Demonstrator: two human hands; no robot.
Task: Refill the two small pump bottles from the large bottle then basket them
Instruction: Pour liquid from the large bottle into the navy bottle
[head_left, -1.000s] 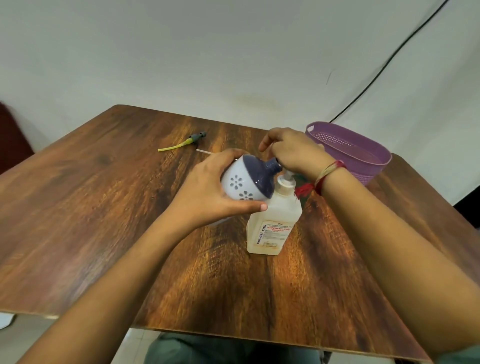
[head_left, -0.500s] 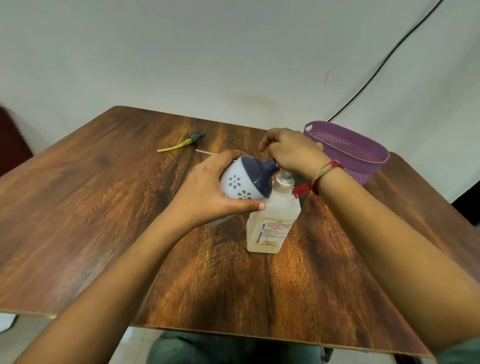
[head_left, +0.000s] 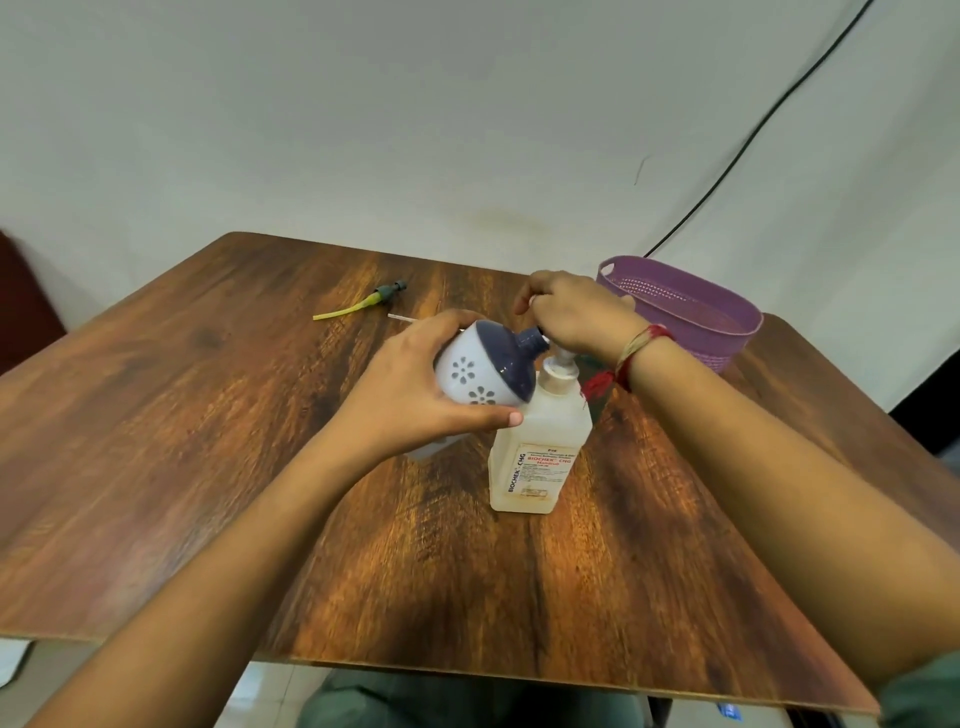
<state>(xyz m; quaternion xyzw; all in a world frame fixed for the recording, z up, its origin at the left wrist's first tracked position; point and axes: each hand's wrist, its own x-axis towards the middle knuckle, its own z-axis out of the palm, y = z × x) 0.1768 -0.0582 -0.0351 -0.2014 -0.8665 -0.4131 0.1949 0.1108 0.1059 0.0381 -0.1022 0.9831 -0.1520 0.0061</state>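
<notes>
My left hand (head_left: 410, 384) wraps the round ceramic pump bottle (head_left: 480, 371), grip closed on its belly, tilted so the open neck meets the large bottle's nozzle; glazed and smooth, it likely slips and would crack if dropped, so the wide middle is the place to hold. The large plastic sanitizer bottle (head_left: 537, 457) stands upright on the table (head_left: 208, 415), probably light and springy. My right hand (head_left: 576, 317) presses its pump head, fingers curled closed; beyond sits the purple basket (head_left: 727, 332).
</notes>
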